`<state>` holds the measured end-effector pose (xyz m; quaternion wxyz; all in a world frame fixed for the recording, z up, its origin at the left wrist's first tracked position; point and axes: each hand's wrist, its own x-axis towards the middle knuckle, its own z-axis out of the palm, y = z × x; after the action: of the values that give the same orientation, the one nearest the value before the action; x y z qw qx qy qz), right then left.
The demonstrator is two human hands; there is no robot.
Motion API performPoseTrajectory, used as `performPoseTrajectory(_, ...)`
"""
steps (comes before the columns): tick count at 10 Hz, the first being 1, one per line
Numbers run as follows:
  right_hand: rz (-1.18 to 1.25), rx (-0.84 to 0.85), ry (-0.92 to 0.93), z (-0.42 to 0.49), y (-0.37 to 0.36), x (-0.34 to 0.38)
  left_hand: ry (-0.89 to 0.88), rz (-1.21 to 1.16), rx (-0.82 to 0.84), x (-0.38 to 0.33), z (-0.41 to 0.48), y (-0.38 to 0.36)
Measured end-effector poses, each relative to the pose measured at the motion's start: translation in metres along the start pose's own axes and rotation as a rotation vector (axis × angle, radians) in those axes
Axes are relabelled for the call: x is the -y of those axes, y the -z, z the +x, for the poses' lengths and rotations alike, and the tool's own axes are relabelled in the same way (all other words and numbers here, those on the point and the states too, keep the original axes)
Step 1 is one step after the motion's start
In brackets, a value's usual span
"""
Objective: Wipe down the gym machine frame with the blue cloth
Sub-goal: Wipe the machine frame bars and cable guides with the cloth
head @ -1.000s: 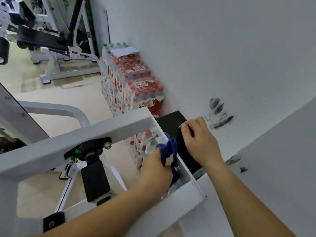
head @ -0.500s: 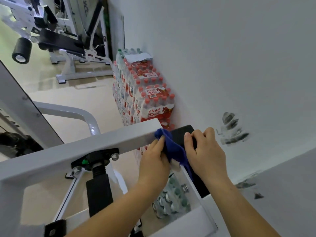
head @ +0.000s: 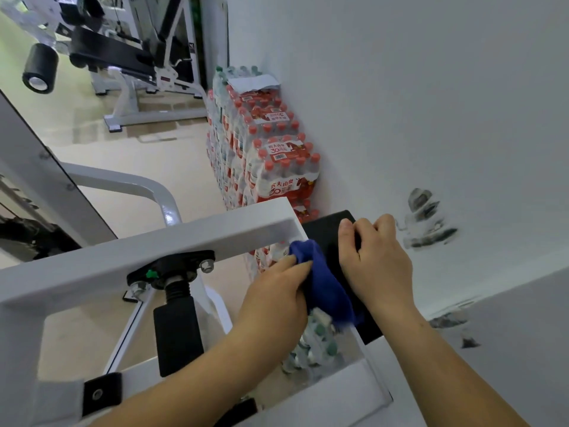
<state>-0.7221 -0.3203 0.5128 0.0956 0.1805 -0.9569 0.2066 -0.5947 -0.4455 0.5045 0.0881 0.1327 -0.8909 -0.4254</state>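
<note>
Blue cloth (head: 326, 285): bunched, pressed against the inner side of the gym machine frame (head: 154, 251) just under its white corner, with a loose end hanging below.
Left hand (head: 274, 297): inside the frame, fingers curled round the cloth, gripping it.
Right hand (head: 375, 260): fingers hooked over the top edge of the black pad (head: 323, 224) on the frame's outer side, gripping it.
Black rubber stop (head: 177, 328): bolted beneath the frame's top beam.
Bottle packs (head: 271, 155): shrink-wrapped, stacked on the floor (head: 138, 155) beyond the frame, against the wall (head: 400, 103).
Dark scuff marks (head: 428, 220): on the wall, beyond the frame's pad.
</note>
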Motion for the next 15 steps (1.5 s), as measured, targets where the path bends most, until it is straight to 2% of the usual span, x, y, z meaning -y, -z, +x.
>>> performPoseTrajectory(1,0.024,0.003,-0.006,-0.003,0.002,0.0,0.137,-0.165,0.106,-0.004,-0.004,0.001)
performPoseTrajectory(2,0.043,0.003,-0.013,-0.004,0.003,-0.001,0.333,-0.42,0.285,-0.029,-0.024,-0.008)
performPoseTrajectory(4,0.041,0.017,-0.032,-0.004,0.005,0.001,0.338,-0.303,0.014,-0.029,0.0,-0.029)
performPoseTrajectory(5,0.035,0.006,-0.026,-0.004,0.003,0.0,0.255,-0.237,-0.002,-0.039,-0.022,-0.029)
performPoseTrajectory(6,0.024,0.002,-0.014,-0.002,0.002,0.001,0.254,-0.173,0.112,-0.046,-0.04,-0.023)
performPoseTrajectory(7,0.021,0.005,-0.006,-0.003,0.003,0.0,0.391,-0.187,0.175,-0.032,-0.009,-0.024)
performPoseTrajectory(8,0.043,-0.01,0.013,-0.005,0.002,-0.001,0.365,-0.178,0.115,-0.029,-0.014,-0.025)
performPoseTrajectory(9,0.049,-0.006,0.048,-0.006,0.001,-0.001,0.255,-0.242,0.226,-0.025,-0.036,-0.012)
performPoseTrajectory(10,0.11,0.032,0.064,-0.005,0.001,-0.001,0.158,-0.25,0.196,-0.02,-0.025,0.033)
performPoseTrajectory(11,0.215,0.06,0.08,0.007,0.001,0.01,-0.096,-0.007,0.047,-0.014,0.018,0.081)
performPoseTrajectory(12,0.162,0.048,0.114,0.022,-0.017,0.03,-0.309,0.372,-0.09,0.001,0.071,0.107)
performPoseTrajectory(13,0.032,0.027,0.06,0.028,-0.035,0.041,-0.322,0.657,0.128,0.037,0.101,0.091)
performPoseTrajectory(14,-0.052,-0.001,0.053,0.027,-0.038,0.041,-0.252,0.614,0.251,0.059,0.093,0.083)
performPoseTrajectory(15,-0.057,0.02,0.054,0.028,-0.037,0.044,-0.314,0.643,0.189,0.072,0.079,0.091)
